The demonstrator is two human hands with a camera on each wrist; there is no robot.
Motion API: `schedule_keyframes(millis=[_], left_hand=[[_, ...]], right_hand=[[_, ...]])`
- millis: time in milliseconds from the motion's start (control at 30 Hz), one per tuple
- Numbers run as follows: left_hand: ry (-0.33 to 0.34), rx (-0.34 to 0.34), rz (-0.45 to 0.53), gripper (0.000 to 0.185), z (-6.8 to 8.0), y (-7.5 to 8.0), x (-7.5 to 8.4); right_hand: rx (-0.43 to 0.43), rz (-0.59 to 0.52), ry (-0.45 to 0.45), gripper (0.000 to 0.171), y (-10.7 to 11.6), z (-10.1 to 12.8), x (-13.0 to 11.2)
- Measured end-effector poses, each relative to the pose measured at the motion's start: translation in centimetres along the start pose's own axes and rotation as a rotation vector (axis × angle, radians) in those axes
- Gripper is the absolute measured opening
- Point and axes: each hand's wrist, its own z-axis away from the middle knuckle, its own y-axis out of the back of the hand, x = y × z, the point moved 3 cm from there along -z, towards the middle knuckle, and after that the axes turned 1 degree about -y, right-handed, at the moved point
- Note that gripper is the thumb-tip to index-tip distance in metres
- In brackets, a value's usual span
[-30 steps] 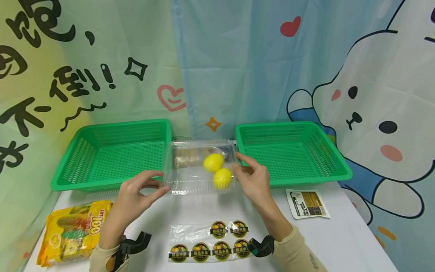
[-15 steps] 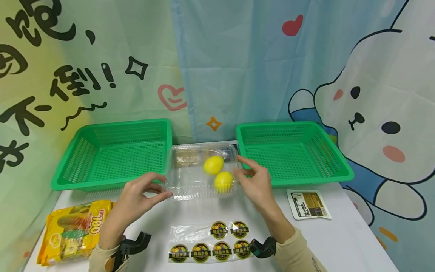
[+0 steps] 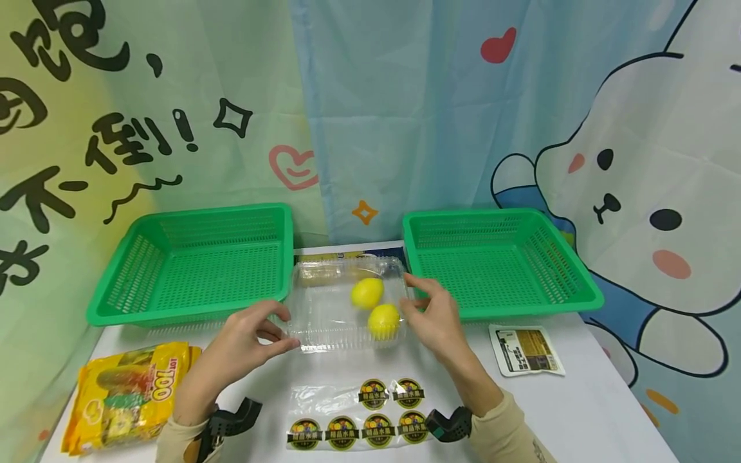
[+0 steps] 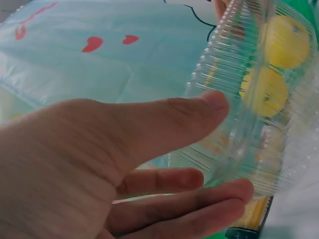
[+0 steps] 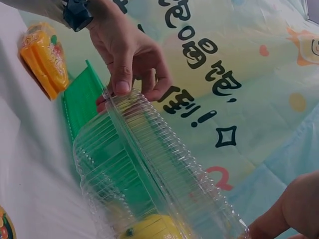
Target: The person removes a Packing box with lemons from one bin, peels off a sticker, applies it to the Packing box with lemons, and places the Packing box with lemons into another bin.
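A clear plastic clamshell container (image 3: 327, 312) is held up over the table, with its lid and base meeting along the rim. Two lemons sit inside toward its right: one lemon (image 3: 367, 293) behind, another lemon (image 3: 384, 321) in front. My left hand (image 3: 249, 337) pinches the container's left front corner, thumb at the near side. On the opposite side, my right hand (image 3: 434, 315) grips the right edge between thumb and fingers. The right wrist view shows the left thumb right at the rim of the container (image 5: 144, 149).
Green baskets stand on both sides, a left basket (image 3: 191, 315) and a right basket (image 3: 509, 308). A yellow snack bag (image 3: 127, 395) lies at left, a small white packet (image 3: 525, 350) at right. Nearer me lies a sheet of round stickers (image 3: 324, 399). Behind the container shows a blue-and-yellow thing (image 3: 382, 253).
Both hands have lowered the container and brought it toward me, with the lemons still inside. The blue-and-yellow thing behind it now shows more.
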Motion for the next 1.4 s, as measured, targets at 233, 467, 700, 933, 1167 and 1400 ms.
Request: schedule_keyframes(millis=[233,467,700,933,1167,1400], left_hand=[[0.087,-0.083,-0.003,0.033,0.7,-0.8,-0.2],[0.076,-0.13,0.043,0.034,1.2,-1.6,-0.2],[0.038,-0.154,0.02,0.036,0.9,-1.5,0.2],[0.039,-0.152,-0.024,0.035,0.5,-1.4,0.4],[0.035,-0.147,-0.034,0.036,0.4,-1.3,0.3],[0.001,-0.167,-0.024,0.037,0.0,-1.6,0.1]], right_hand=[[0.017,0.069,0.023,0.053,-0.6,0.8,0.6],[0.047,0.134,0.04,0.053,-0.9,2.0,1.0],[0.08,0.157,0.038,0.054,-0.9,2.5,1.1],[0.089,0.158,0.02,0.054,-0.8,2.3,0.9],[0.082,0.15,0.035,0.054,-0.8,2.1,0.7],[0.072,0.142,0.038,0.053,-1.1,2.1,0.9]])
